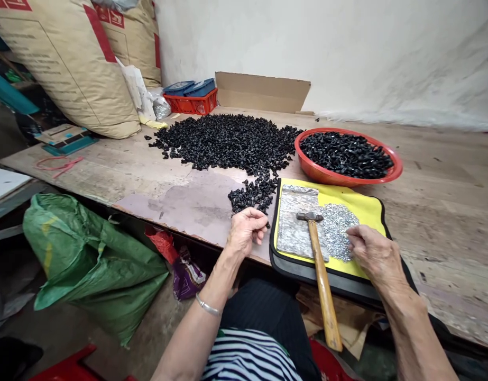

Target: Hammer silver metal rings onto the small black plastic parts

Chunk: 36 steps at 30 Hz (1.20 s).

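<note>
Rough plywood is serving as the worktable point(148, 174), with a white wall behind it. A wide heap of small black parts point(228, 140) is being spread across its middle, and more are being held in a red bowl point(397, 170) beside it. At the near edge a yellow mat point(366, 209) is being used under a stone slab point(299, 227), a hammer point(321, 270) and a small pile of silver pieces point(339, 227).

The left hand point(246, 230) is being held at the near tail of the black heap, fingers curled shut against the thumb; whether a part is being pinched inside cannot be told. The right hand point(374, 254) is being rested on the silver pile with fingers bent down onto it, and its grip is being hidden by the back of the hand.

As a judgement, the hammer is being left with its handle jutting past the table edge, so a brush from the right forearm could be tipping it off. The silver pieces are lying loose, so a sweeping wrist could be scattering them off the mat. Black parts at the tail are lying near the table edge and could be getting pushed down toward the green bag point(93, 259).
</note>
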Tool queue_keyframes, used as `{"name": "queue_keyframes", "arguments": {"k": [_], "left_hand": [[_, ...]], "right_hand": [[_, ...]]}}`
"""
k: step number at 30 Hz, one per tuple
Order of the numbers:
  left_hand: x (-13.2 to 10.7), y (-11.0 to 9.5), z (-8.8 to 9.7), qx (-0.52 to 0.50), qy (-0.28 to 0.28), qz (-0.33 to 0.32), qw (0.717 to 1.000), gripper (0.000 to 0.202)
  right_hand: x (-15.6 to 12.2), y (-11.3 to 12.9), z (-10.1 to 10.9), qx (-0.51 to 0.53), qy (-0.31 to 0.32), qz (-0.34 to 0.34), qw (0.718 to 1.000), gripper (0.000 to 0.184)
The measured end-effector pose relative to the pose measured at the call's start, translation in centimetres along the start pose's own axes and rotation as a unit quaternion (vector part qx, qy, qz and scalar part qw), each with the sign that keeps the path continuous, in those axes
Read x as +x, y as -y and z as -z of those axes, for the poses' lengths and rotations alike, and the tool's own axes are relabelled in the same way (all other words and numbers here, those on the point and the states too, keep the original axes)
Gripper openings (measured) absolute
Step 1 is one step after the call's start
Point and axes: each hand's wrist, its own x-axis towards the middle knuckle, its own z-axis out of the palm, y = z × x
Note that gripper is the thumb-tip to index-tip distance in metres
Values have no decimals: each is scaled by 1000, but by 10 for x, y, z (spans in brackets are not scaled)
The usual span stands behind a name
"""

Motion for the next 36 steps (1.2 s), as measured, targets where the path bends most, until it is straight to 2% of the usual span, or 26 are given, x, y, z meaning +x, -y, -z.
{"name": "queue_keyframes", "arguments": {"k": [2, 5, 7, 11, 14, 16, 20, 23, 27, 30, 33, 36], "left_hand": [[-9, 7, -5, -141, 9, 30, 990, 28], [-20, 16, -15, -227, 28, 46, 973, 32], [-25, 19, -22, -246, 45, 54, 967, 32], [-34, 17, -30, -262, 69, 66, 960, 28], [-41, 16, -32, -245, 77, 62, 965, 27], [-46, 17, -33, -231, 74, 50, 969, 28], [-53, 19, -37, -214, 76, 24, 974, 29], [-55, 21, -39, -203, 88, 11, 975, 28], [-56, 23, -40, -182, 91, 1, 979, 25], [-55, 26, -41, -178, 86, -3, 980, 24], [-54, 28, -43, -183, 86, 0, 979, 25], [-52, 29, -45, -188, 89, 5, 978, 26]], "right_hand": [[-6, 10, 4, 51, -5, -42, 998, 11], [-19, 36, 12, 124, -16, -98, 987, 16], [-30, 59, 16, 191, -19, -114, 975, 16], [-47, 96, 16, 365, -14, -148, 919, 14], [-54, 110, 9, 432, 10, -165, 887, 14], [-56, 115, 4, 447, 20, -172, 878, 13], [-56, 122, -4, 429, 6, -186, 884, 14], [-56, 127, -6, 393, -20, -188, 900, 16], [-57, 125, -8, 328, -26, -110, 938, 10], [-57, 119, -12, 311, -1, -77, 947, 10], [-54, 116, -14, 320, 22, -124, 939, 9], [-52, 115, -12, 348, 36, -189, 917, 12]]}}
